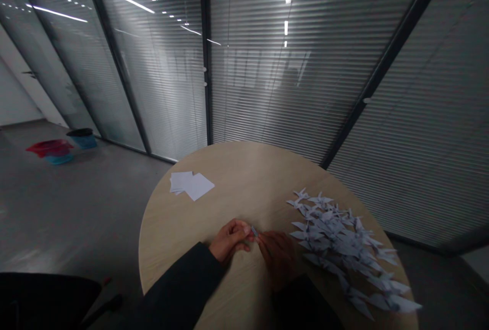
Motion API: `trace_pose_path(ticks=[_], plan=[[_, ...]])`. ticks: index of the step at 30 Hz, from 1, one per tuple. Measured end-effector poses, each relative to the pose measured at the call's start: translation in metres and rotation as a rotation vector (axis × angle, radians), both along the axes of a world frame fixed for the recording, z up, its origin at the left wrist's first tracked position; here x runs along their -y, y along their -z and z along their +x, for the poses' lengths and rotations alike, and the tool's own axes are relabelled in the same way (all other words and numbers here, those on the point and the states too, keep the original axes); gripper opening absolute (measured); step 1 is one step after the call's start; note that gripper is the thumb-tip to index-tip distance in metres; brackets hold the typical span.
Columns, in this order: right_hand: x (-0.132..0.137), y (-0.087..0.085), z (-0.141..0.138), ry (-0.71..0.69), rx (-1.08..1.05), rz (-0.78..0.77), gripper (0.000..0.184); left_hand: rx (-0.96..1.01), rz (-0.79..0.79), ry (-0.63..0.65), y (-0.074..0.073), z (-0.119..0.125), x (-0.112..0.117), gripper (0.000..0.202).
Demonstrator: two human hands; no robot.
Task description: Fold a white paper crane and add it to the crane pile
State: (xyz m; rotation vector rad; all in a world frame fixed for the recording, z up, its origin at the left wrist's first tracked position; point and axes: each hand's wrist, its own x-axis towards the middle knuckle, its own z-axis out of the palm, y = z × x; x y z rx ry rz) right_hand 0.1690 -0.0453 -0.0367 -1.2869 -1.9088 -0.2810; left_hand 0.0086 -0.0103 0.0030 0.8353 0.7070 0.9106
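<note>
My left hand (231, 241) and my right hand (277, 258) meet low on the round wooden table (244, 177), pinching a small folded piece of white paper (254, 231) between their fingertips. To the right of my right hand lies a large heap of white origami cranes (340, 248), close to but apparently not touching it. A loose stack of white paper squares (191, 185) sits farther up the table, beyond my left hand.
Glass partitions with slatted blinds (290, 75) rise behind the table. A black chair back (42, 299) stands at the lower left. On the grey floor to the left are a blue bin (84, 139) and a red-and-blue tub (51, 149).
</note>
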Motion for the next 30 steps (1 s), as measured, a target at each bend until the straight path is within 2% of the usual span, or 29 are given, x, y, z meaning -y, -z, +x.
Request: trace_pose_path(ticks=[13, 19, 25, 30], plan=[[0.0023, -0.0074, -0.0034, 0.047, 0.039, 0.038, 0.026, 0.036, -0.043, -0.012, 0.0000, 0.0010, -0.0006, 0.039], [0.0008, -0.0088, 0.0004, -0.011, 0.091, 0.127, 0.026, 0.042, -0.060, -0.022, -0.0013, 0.0010, -0.0004, 0.043], [0.0001, -0.0052, 0.0001, 0.033, 0.066, 0.093, 0.025, 0.076, -0.036, -0.014, -0.0012, -0.0008, -0.0009, 0.038], [-0.0003, -0.0053, -0.0005, 0.002, 0.074, 0.079, 0.026, 0.041, -0.033, -0.051, 0.0008, -0.0004, -0.0025, 0.035]])
